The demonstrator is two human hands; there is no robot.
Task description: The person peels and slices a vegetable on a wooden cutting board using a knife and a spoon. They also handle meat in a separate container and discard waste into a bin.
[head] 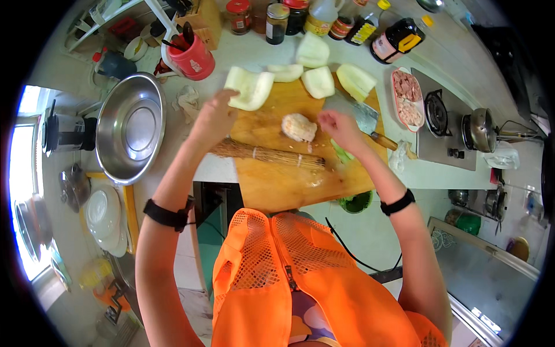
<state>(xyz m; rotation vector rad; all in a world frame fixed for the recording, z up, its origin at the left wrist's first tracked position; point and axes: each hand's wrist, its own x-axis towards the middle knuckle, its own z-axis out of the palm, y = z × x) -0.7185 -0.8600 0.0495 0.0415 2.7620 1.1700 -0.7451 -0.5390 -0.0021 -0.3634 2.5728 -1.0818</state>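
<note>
My left hand (217, 115) is at the left edge of the wooden cutting board (264, 186), its fingertips at the rim of a hollowed pale-green melon piece (251, 86); whether they touch it is unclear. My right hand (340, 126), slightly blurred with curled fingers, hovers right of a pale lumpy mass (299, 127). Nothing shows in either hand. Beyond my right hand a cleaver (366, 117) lies flat, its wooden handle pointing right. A bound straw brush (282, 157) crosses the board below the lump. Green peel (342, 152) lies below my right hand.
More melon pieces (318, 82) line the board's far edge, with sauce bottles (396, 41) and jars behind. A steel basin (138, 128) stands left. To the right are a dish of cut meat (408, 99) and a gas stove (451, 139). A green bin (355, 203) sits below the counter.
</note>
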